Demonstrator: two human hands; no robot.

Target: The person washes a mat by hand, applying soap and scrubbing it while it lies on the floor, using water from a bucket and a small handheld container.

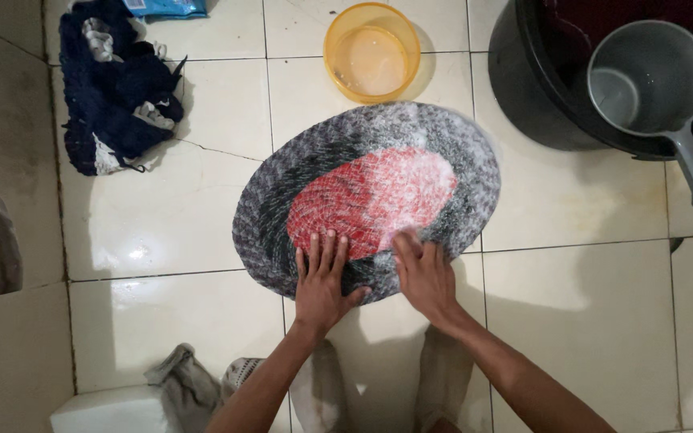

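Observation:
An oval braided mat (411,144), grey and black around a red centre, lies flat on the wet white tile floor and is covered with white soap foam. My left hand (322,281) presses flat on the mat's near edge, fingers spread. Beside it, my right hand (425,273) rests on the same edge with fingers together, slightly blurred. Neither hand holds anything.
A yellow plastic bowl (371,51) sits just beyond the mat. A black bucket (523,72) with a grey scoop (651,80) on it stands at the top right. A heap of dark blue cloth (118,88) lies top left. A grey rag (182,385) lies near my legs.

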